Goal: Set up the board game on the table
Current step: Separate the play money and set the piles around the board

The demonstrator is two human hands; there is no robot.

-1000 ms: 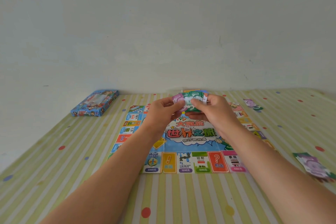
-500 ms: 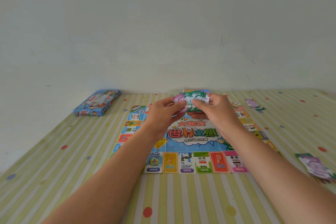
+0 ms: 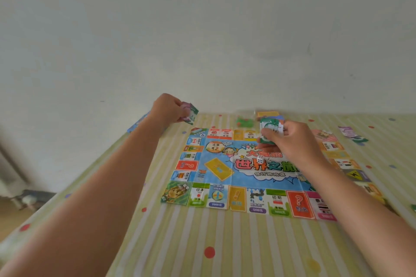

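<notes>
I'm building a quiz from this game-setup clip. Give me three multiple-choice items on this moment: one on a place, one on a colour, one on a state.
1. Where does the white die lie?
A. on the game board
B. on the striped tablecloth
C. in a hand

2. What colour are the board's question-mark squares?
A. blue
B. orange-red
C. green

3. What is the left hand doing?
A. lying flat
B. pointing
C. pinching some paper play money

Answers: 1 A, it sits on the board's centre title art. 2 B, both visible ones are orange-red. 3 C, fingers closed on notes above the table's left side.
</notes>
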